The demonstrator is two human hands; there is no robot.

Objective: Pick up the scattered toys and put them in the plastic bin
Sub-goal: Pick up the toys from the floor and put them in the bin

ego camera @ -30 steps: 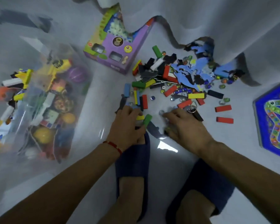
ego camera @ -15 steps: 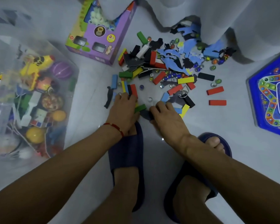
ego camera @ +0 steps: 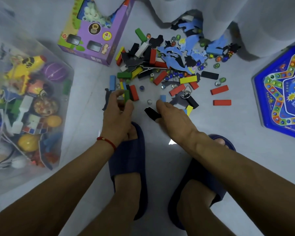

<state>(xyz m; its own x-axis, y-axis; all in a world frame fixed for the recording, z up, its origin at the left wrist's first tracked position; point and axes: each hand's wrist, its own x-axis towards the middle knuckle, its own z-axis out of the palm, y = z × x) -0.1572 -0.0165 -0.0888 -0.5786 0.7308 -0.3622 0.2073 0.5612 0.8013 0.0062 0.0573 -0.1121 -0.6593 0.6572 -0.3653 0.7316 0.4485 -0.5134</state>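
A heap of scattered toys (ego camera: 169, 65) lies on the pale floor: coloured blocks, marbles, blue and black foam pieces. My left hand (ego camera: 117, 114) is at the heap's near left edge, its fingers curled round a green block (ego camera: 126, 97). My right hand (ego camera: 173, 116) is beside it and pinches a black foam piece (ego camera: 151, 113), with a blue block (ego camera: 163, 98) just past its fingertips. The clear plastic bin (ego camera: 0, 178), filled with several toys, stands at the far left.
A purple toy box (ego camera: 94, 36) lies beyond the bin. A blue star-shaped game board (ego camera: 283, 94) sits at the right. White curtain folds (ego camera: 245, 17) hang over the heap's far side. My feet in dark blue slippers (ego camera: 129, 160) stand just behind my hands.
My left hand has lifted the green block off the floor. My right hand has pulled back with the black foam piece. The view has tilted down and nearer.
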